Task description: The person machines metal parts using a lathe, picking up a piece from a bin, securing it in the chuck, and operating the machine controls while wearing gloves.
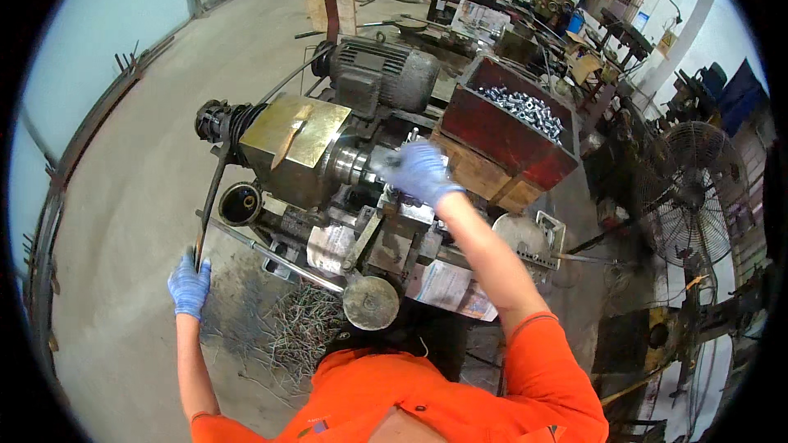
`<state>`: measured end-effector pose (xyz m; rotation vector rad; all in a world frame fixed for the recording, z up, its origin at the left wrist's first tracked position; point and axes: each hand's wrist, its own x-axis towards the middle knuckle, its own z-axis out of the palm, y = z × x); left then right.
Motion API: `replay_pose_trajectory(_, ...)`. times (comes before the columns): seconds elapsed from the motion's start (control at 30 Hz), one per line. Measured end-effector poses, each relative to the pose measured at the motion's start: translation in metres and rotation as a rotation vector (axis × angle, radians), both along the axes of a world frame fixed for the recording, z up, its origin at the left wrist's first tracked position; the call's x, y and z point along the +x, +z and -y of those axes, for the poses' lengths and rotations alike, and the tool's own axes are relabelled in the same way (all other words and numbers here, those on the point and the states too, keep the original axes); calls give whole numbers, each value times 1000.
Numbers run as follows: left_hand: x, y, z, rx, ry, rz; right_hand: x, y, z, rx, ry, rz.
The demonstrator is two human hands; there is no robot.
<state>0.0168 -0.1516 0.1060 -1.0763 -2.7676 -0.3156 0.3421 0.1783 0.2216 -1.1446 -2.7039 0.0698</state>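
Both my hands wear blue knit gloves. On the left, my left hand [190,287] is closed round the lower end of a long dark lever [211,209], which runs up to the belt pulley side of a small lathe-like machine [308,184]. My right hand [419,172] reaches to the middle of the machine, just right of its shiny metal spindle [351,166]. Blur hides its fingers, and I cannot make out what they hold, if anything. A brush [291,135] with a wooden handle lies on the brass-coloured headstock cover [267,127].
Behind the right hand, a dark red bin [509,135] holds many small shiny metal parts [525,111]. An electric motor [382,74] sits behind the headstock. Metal shavings [304,328] cover the floor below. A round handle end [371,302] juts toward me. A fan [689,189] stands at right.
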Motion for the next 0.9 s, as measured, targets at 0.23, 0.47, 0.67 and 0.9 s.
replay_pose_trajectory(0.23, 67, 89, -105, 581, -298, 120, 143, 62, -63, 381, -388, -122)
replay_pose_trajectory(0.47, 86, 80, -206, 362, -447, -201, 189, 25, 8, 340, -321, -339)
replay_pose_trajectory(0.67, 116, 55, -199, 762, -765, -110, 254, -56, 82, 43, -415, -386)
replay_pose_trajectory(0.9, 184, 33, -215, 605, -820, 104, 283, -92, 123, -72, -518, -561)
